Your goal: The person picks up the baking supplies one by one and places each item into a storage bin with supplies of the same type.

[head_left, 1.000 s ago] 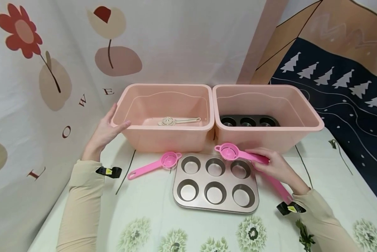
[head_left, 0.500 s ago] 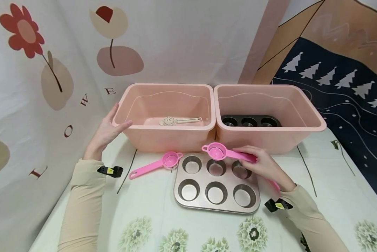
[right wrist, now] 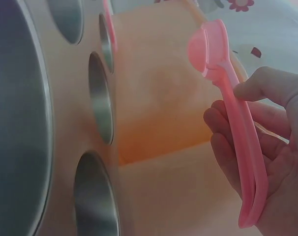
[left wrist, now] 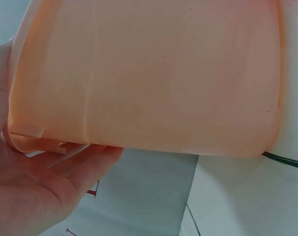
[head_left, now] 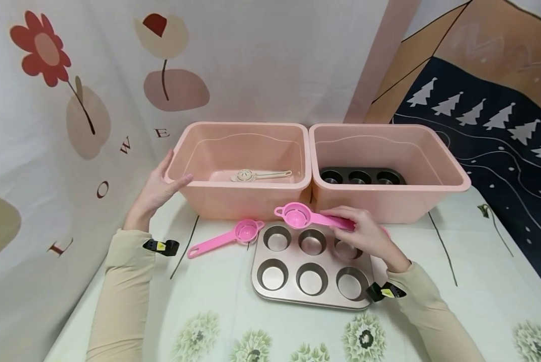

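My right hand (head_left: 365, 231) grips a pink egg separator (head_left: 297, 215) by its handle, over the back row of a metal muffin tin (head_left: 293, 254). In the right wrist view, thumb and fingers lie around the handle of the egg separator (right wrist: 242, 137), cup end up. A bit of pink shows beside the right wrist; what it belongs to is hidden. My left hand (head_left: 155, 191) holds the left corner of the left pink bin (head_left: 239, 201), thumb over the front rim. Left of the tin a second pink egg separator (head_left: 213, 243) lies on the table.
Inside the left bin lies a beige egg separator (head_left: 266, 175). The right pink bin (head_left: 433, 203) stands against it and contains a dark muffin tin (head_left: 361, 177). Both bins stand behind the metal tin on a flowered tablecloth (head_left: 198, 306); printed curtains hang behind.
My right hand has carried the pink egg separator leftward over the back of the metal muffin tin. My left hand keeps its hold on the left bin.
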Demonstrator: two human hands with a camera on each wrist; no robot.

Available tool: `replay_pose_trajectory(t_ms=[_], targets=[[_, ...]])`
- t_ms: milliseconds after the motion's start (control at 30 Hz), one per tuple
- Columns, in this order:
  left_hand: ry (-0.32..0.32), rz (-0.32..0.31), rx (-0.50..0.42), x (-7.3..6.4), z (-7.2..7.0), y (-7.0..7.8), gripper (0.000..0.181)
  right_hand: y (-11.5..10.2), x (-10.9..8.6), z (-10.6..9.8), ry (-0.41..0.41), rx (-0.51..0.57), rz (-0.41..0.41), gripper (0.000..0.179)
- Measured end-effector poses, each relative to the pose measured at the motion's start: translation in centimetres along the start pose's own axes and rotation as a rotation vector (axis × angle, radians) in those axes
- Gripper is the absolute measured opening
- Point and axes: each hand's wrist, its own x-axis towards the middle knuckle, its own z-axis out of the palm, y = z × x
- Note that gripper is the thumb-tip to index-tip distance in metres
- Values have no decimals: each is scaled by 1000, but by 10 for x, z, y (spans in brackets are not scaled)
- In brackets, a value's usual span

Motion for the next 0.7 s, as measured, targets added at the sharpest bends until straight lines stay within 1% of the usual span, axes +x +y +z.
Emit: replay_pose_trajectory(t_ms=[100,300,367,500,700], targets=[[-1,3,-4,0,0,0,94,-3,4,3,-10,14,-10,40],[4,9,-3,-1,1,0,94,-10,12,7,-28,17,6,42],[4,11,-2,-1,0,-1,94,-12,15,8,-31,16,0,42],[3,17,0,0,0,-2,94,-17,22,11,-41,35,-35,41],[-4,18,-10,1,-1,-3,94,-23,33,16,-54,43,-117,41]])
